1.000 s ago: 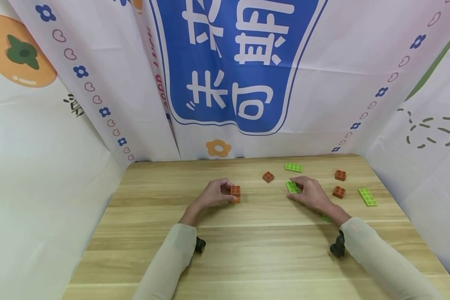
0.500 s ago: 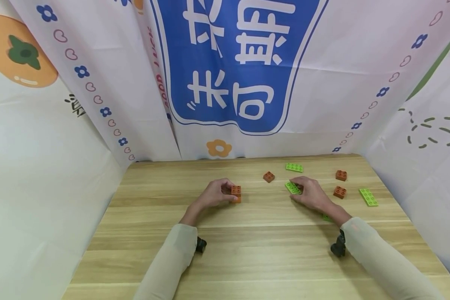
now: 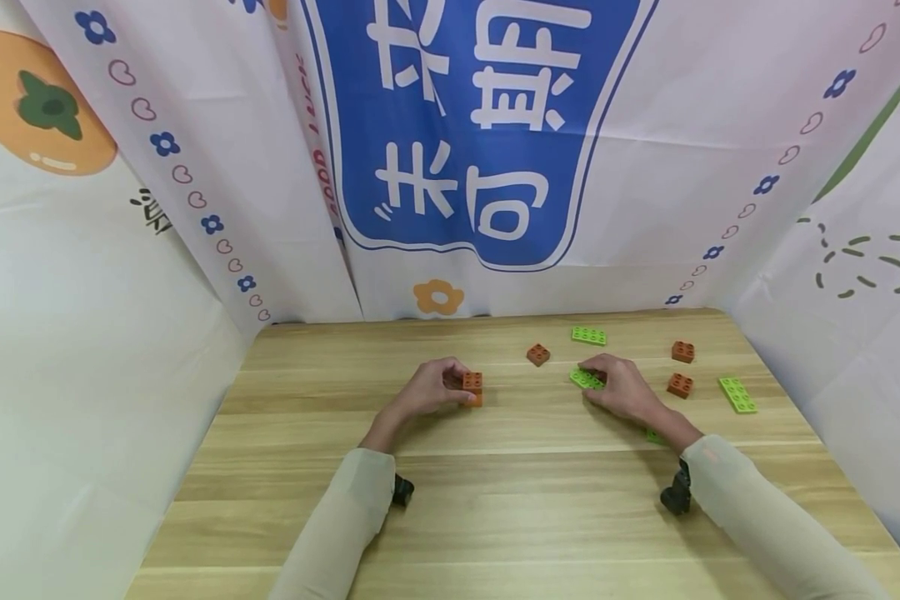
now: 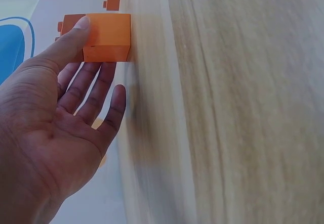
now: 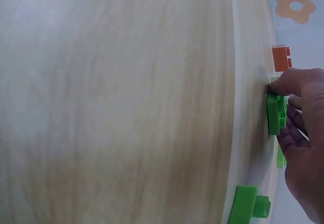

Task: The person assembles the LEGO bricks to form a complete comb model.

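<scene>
The left hand (image 3: pixel 432 389) pinches a two-brick stack (image 3: pixel 472 390), upright, left of the right hand (image 3: pixel 621 388) and over the table (image 3: pixel 510 517). The stack comprises a brown upper brick (image 3: pixel 472 378) and an orange lower brick (image 4: pixel 108 32); the thumb bears across their seam, the other fingers are partly opened and the little finger stands clear. The right hand pinches a green brick (image 5: pixel 273 114), studs up, between thumb and fingers, the gap reduced to the brick's width; contact between this brick and the table cannot be confirmed. A loose brown brick (image 3: pixel 537 354) lies between the hands, further back. The back green brick (image 3: pixel 588 336) lies behind the right hand. To its right lie the far brown brick (image 3: pixel 683 351), the near brown brick (image 3: pixel 680 385) and the rightmost green brick (image 3: pixel 737 395). The right wrist partly hides the near green brick (image 3: pixel 654 436).
</scene>
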